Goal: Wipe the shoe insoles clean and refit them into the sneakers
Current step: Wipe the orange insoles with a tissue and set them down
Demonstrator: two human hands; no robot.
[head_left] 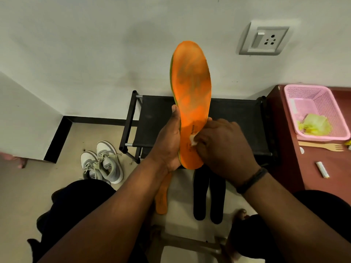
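Orange insole (191, 88): left grip (167, 141) holds | right grip (224, 145) pinches wipe (193, 139) | rack (237, 126) behind

An orange insole (191, 95), smudged grey, stands upright above the black rack (237, 120). A second orange insole (161, 202) and two black insoles (209, 196) lie before the rack; grey-white sneakers (102, 162) sit left of it.

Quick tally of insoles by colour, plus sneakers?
Orange insoles: 2, one held by left hand at, one on floor
Black insoles: 2
Grey-white sneakers: 2
Total: 6
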